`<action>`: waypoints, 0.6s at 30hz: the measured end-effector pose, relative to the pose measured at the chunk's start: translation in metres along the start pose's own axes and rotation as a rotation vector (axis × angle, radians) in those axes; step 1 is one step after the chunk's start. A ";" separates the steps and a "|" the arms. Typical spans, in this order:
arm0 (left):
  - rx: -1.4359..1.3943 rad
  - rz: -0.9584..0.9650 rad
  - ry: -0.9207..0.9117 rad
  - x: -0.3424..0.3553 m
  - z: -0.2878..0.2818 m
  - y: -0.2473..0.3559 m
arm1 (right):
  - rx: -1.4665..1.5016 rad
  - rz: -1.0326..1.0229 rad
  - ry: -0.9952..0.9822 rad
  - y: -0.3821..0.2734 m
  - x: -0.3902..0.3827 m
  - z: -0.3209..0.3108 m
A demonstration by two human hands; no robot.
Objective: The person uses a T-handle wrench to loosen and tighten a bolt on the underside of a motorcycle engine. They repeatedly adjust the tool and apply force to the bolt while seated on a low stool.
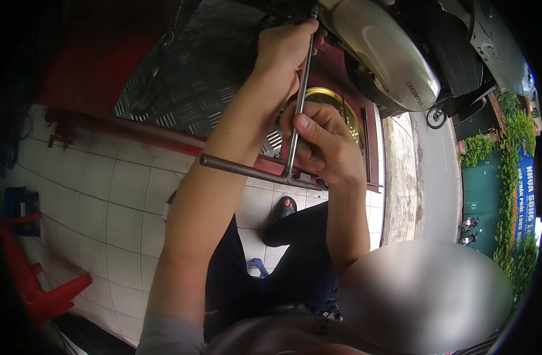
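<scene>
My left hand (287, 52) is closed on the upper part of a steel T-bar wrench (241, 167), near the scooter's underside. My right hand (323, 141) is lower, its fingers curled at the same shaft with the thumb along it. The crossbar lies level below both hands, over my left forearm. The shaft's top end reaches into a dark, unclear area beside a silver scooter part (383, 53). Behind the hands are a tread-plate platform (158, 83) with a red frame (164, 135) and a gold wheel rim (321, 92).
Red plastic stool (58, 293) and blue stool (21, 207) stand left on the white tiled floor (117, 207). My legs are below the hands. At right are a road (428, 177), parked motorbikes (469, 228), greenery and a blue sign. A blurred oval hides the lower right.
</scene>
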State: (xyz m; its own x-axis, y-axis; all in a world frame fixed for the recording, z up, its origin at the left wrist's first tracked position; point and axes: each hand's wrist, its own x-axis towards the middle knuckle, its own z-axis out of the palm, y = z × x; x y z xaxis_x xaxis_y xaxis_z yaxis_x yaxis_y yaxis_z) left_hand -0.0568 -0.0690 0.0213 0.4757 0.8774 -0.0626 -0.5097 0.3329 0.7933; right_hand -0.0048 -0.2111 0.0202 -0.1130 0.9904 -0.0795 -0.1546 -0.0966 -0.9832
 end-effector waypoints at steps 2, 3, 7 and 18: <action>0.108 -0.014 -0.064 0.000 -0.011 0.004 | 0.086 -0.010 -0.027 0.002 0.000 0.002; 0.083 0.036 0.019 -0.001 -0.019 0.006 | 0.136 -0.026 -0.059 0.003 0.004 0.004; 0.109 0.197 0.121 -0.061 -0.066 0.059 | 0.295 -0.062 -0.134 0.000 0.013 0.012; 1.240 0.417 -0.310 -0.230 0.012 0.049 | 0.697 -0.213 -0.349 -0.012 0.033 0.024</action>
State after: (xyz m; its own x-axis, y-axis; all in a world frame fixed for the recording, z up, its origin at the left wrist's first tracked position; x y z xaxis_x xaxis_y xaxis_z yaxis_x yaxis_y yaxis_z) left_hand -0.1820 -0.2585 0.0818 0.6708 0.6669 0.3243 0.2465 -0.6130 0.7507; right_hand -0.0302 -0.1796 0.0332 -0.2948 0.9175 0.2669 -0.7708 -0.0633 -0.6339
